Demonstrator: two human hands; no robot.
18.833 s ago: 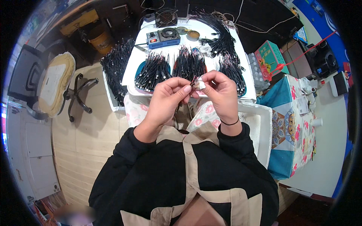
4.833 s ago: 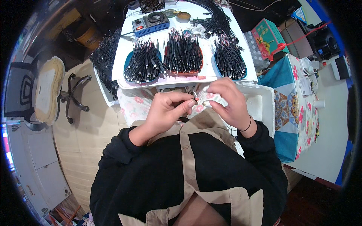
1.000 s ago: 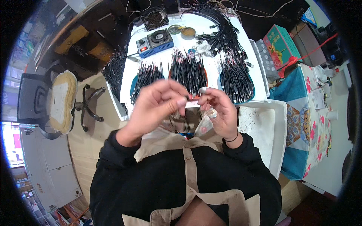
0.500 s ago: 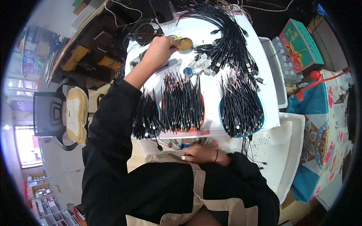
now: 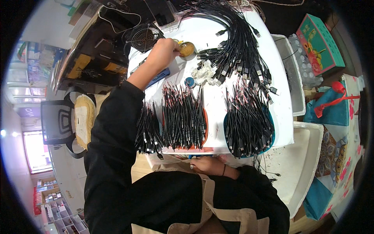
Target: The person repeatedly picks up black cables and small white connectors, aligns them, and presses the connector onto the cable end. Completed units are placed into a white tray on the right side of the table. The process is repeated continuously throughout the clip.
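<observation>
My left hand is stretched out over the far left of the white table, its fingers pinched together at the edge of a small round tin with yellow-brown contents. What the pinch holds, if anything, is hidden. My right hand rests curled at the near table edge, in front of my body; a bit of blue shows just beyond its fingers, too small to name. Between the hands stand cut black cables with bared ends in an orange tray, with another cable bundle to its left.
A blue tray at the right holds more black cables. A long cable bundle lies at the back, beside crumpled tissue and a small blue round lid. A fan stands back left; white foam boxes stand right.
The whole view has shifted slightly. My left hand stays pinched beside the round tin, and more of a blue box under my left wrist shows. My right hand keeps its place at the table edge.
</observation>
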